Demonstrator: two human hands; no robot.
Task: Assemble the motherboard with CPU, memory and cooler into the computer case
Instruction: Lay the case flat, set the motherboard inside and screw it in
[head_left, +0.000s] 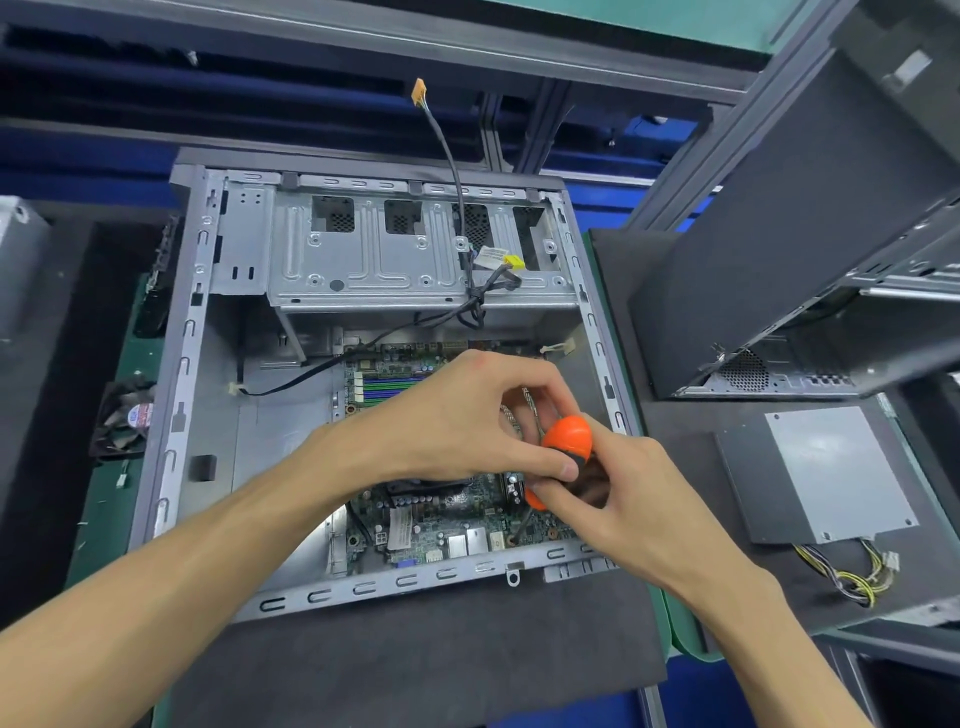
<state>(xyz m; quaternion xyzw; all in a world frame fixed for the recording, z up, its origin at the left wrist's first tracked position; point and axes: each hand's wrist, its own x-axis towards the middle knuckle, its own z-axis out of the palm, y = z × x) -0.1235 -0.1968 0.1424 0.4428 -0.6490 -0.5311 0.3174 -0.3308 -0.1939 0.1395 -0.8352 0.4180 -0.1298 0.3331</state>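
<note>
Foam mat (415, 649), dark grey, nearest item; lies on the tabletop and carries the computer case (176, 364), which rests on its side with the open face up. Left hand (467, 415): fingers curled over the middle of the board, thumb tip touching the screwdriver (566, 447); whether its grip also holds a small part under the fingers cannot be told. Right hand (623, 499): grip closed round the screwdriver's black shank section below the orange knob, shaft pointing down toward the board's near right corner; the tip is hard to make out. Motherboard (441, 514): green, seated flat on the case floor in the lower right portion, rear ports against the near wall; memory slots (387, 387) visible past the left wrist; cooler and CPU mostly hidden under the hands. Handling judgement: board is light, stiff but fragile, with dense small components; best held by bare edges or steadied at the cooler body, never pressed on the chips. Case sheet metal is rigid, fairly heavy, with edges that look sharp. Loose front-panel cable (447, 156) with orange connector (418, 91) stands up from the drive cage (363, 260); soft, liable to snag. Power supply (831, 467) lies on the tabletop to the right, wires trailing; a small fan (127, 415) lies to the left.
</note>
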